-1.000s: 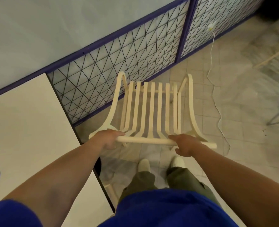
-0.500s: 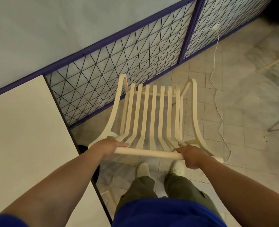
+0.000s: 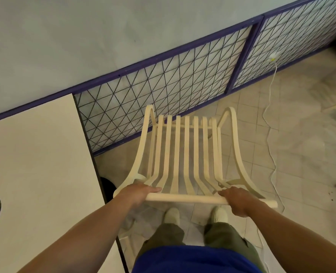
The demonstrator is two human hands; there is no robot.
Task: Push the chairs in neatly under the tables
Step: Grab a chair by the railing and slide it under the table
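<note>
Both hands are wrapped around the round top rail of the cream slatted wooden chair (image 3: 184, 154), the left hand (image 3: 137, 194) at its left end, the right hand (image 3: 236, 200) toward its right. The chair stands just right of the white rectangular table (image 3: 35, 154), facing the far wire-mesh wall panel (image 3: 163, 91). It looks light and stiff; holding the rail wide should steer it well.

Cream slatted wooden chair (image 3: 184, 154), gripped at its top rail, just beside white table (image 3: 35, 164)
</note>
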